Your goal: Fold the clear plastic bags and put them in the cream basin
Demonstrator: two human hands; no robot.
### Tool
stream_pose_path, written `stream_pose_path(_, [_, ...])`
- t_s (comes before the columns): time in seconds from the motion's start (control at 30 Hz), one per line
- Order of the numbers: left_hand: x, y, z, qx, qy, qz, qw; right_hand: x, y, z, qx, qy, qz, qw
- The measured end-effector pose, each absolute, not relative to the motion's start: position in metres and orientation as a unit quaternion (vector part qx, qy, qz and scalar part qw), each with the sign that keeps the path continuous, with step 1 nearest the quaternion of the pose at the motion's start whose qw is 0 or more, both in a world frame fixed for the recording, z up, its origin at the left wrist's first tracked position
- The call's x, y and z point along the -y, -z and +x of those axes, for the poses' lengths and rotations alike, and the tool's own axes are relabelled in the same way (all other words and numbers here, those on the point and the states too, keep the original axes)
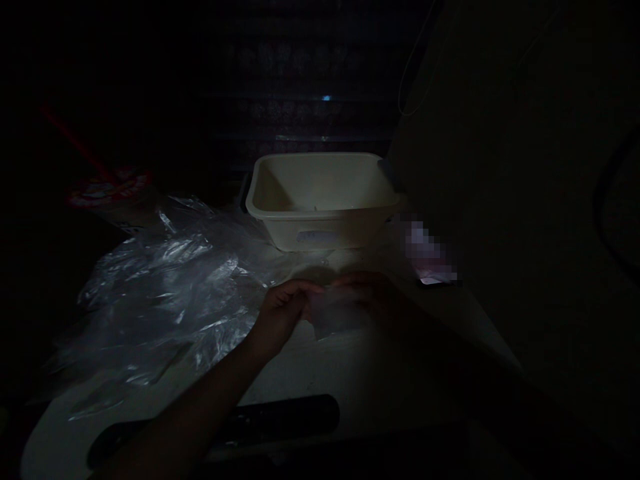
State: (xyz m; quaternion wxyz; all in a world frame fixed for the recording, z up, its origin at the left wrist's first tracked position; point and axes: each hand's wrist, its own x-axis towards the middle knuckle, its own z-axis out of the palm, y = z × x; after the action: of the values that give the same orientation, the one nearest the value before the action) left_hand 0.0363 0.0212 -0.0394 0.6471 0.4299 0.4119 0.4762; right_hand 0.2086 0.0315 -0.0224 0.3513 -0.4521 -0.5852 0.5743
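Observation:
The scene is very dark. My left hand and my right hand meet over a pale table, both pinching a small clear plastic pouch between them. My left fingers grip its left edge, and my right fingers hold its right side. What is inside the pouch cannot be made out. A cream plastic tub stands just beyond my hands.
A big heap of crumpled clear plastic film covers the table's left half. A red-and-white package lies behind it. A long black object lies at the near edge. A dark wall rises on the right.

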Motion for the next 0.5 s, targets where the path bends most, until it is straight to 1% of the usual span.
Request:
stream_pose_path(0.17, [-0.021,0.038,0.035,-0.423,-0.473,0.457,0.624,-0.030,0.021,0.208,0.556,-0.564,-0.477,0.383])
stream_pose_path(0.27, [-0.022,0.036,0.034,-0.430,-0.476,0.475,0.603,-0.030,0.023,0.209,0.542,-0.584,-0.458,0.394])
stream_pose_path(0.37, [-0.022,0.036,0.033,-0.444,-0.477,0.501,0.570,-0.032,0.027,0.210,0.540,-0.590,-0.464,0.381])
stream_pose_path(0.5, [-0.021,0.040,0.036,-0.486,-0.458,0.552,0.499,-0.037,0.036,0.210,0.580,-0.527,-0.508,0.356])
